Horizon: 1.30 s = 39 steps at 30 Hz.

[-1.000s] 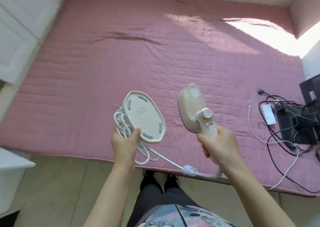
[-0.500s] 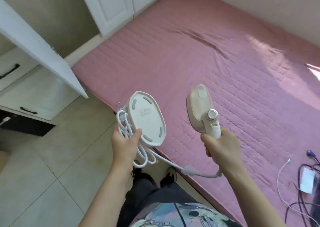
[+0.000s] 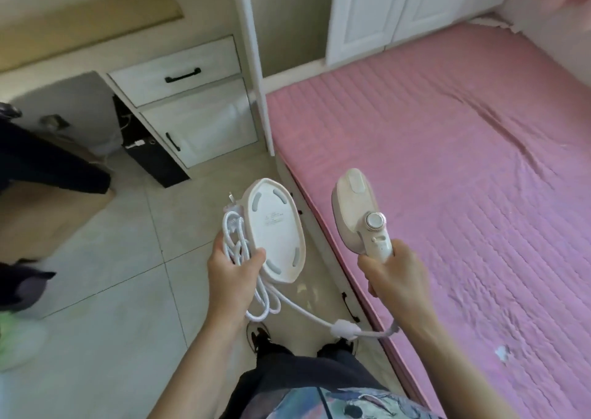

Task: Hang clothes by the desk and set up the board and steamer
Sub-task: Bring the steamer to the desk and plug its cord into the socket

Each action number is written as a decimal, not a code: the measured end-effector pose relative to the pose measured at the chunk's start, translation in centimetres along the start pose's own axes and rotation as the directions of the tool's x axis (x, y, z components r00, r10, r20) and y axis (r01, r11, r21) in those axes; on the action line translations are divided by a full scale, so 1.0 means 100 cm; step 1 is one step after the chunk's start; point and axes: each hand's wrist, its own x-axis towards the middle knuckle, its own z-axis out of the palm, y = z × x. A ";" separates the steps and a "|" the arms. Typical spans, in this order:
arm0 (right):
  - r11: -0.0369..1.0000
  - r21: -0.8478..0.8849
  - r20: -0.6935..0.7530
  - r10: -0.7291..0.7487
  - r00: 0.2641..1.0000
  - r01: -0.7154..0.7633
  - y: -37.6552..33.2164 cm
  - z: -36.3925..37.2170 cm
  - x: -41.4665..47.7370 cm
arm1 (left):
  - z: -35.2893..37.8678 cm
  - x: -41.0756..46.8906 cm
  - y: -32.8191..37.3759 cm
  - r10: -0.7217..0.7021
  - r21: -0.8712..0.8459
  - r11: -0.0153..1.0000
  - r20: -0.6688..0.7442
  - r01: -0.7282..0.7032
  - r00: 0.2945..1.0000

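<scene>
My right hand grips the handle of a cream hand-held steamer, its head pointing up and away over the bed's edge. My left hand holds the steamer's oval white base, underside facing me, together with the coiled white cord. The cord loops down and runs across to the steamer's handle. Dark clothes hang at the far left by the desk.
A pink quilted bed fills the right side. White drawers and a cabinet door stand under the desk, with a white wardrobe behind the bed. A cardboard box sits on the tiled floor at left.
The view has swung left from the bed toward the desk and floor. Both hands keep the same hold on the steamer, base and cord.
</scene>
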 end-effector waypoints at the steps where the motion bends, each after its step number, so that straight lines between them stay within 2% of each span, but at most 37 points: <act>1: 1.000 -0.016 0.012 -0.019 1.000 0.019 -0.014 0.015 -0.004 | -0.019 0.007 -0.001 -0.002 0.002 1.000 -0.021 0.002 1.000; 9: 0.986 0.002 0.133 -0.166 0.977 0.168 -0.115 0.128 -0.035 | -0.155 0.059 -0.005 -0.038 -0.060 0.998 -0.198 0.027 0.979; 16: 0.964 0.000 0.236 -0.257 0.937 0.264 -0.176 0.190 -0.039 | -0.222 0.089 -0.007 -0.112 -0.174 0.983 -0.325 0.057 0.939; 26: 0.919 -0.082 0.257 -0.354 0.899 0.386 -0.257 0.249 0.018 | -0.249 0.168 0.013 -0.175 -0.253 0.965 -0.400 0.075 0.899; 39: 0.864 -0.114 0.319 -0.435 0.842 0.490 -0.415 0.310 0.149 | -0.252 0.347 0.112 -0.128 -0.278 0.960 -0.493 -0.017 0.860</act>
